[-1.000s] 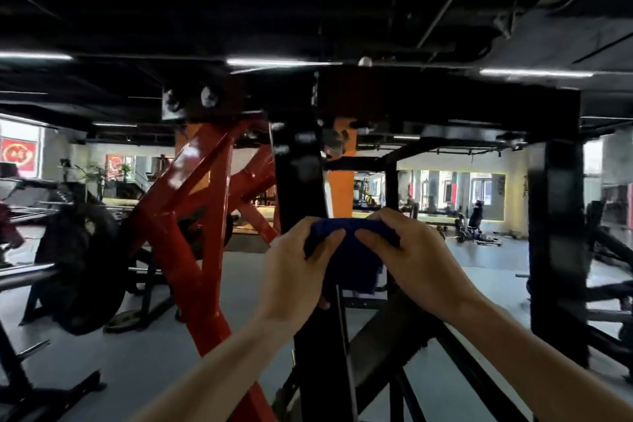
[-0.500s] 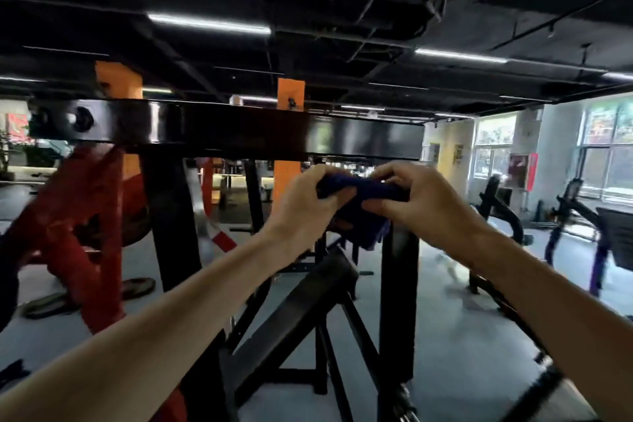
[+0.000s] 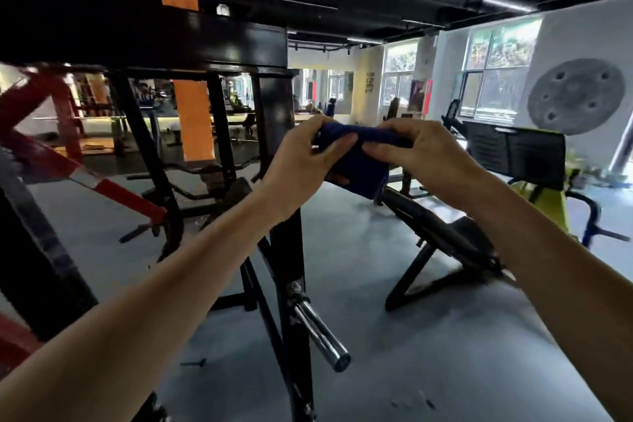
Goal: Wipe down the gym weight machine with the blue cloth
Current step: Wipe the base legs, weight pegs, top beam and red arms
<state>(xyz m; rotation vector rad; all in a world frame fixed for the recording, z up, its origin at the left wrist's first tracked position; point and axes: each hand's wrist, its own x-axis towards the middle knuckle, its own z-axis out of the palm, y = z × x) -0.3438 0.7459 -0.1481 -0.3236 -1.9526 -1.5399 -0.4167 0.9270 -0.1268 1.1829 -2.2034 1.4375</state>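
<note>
A folded blue cloth (image 3: 359,164) is held up in the air at chest height between both hands. My left hand (image 3: 301,161) pinches its left end and my right hand (image 3: 421,154) grips its right end from above. The weight machine's black top beam (image 3: 219,41) runs across the upper left, and its black upright post (image 3: 274,103) stands just left of the cloth. The cloth hangs to the right of the post and touches none of the frame. Red lever arms (image 3: 113,188) of the machine sit at the far left.
A chrome weight peg (image 3: 322,339) sticks out from the post low down. A black incline bench (image 3: 442,233) stands on the grey floor at right, with a yellow-green machine (image 3: 544,199) behind it. Windows and a round wall plate (image 3: 579,96) lie beyond.
The view has swung to the right, so the machine's beam and post slid left. Both hands still hold the cloth, which now sits past the post's right side.
</note>
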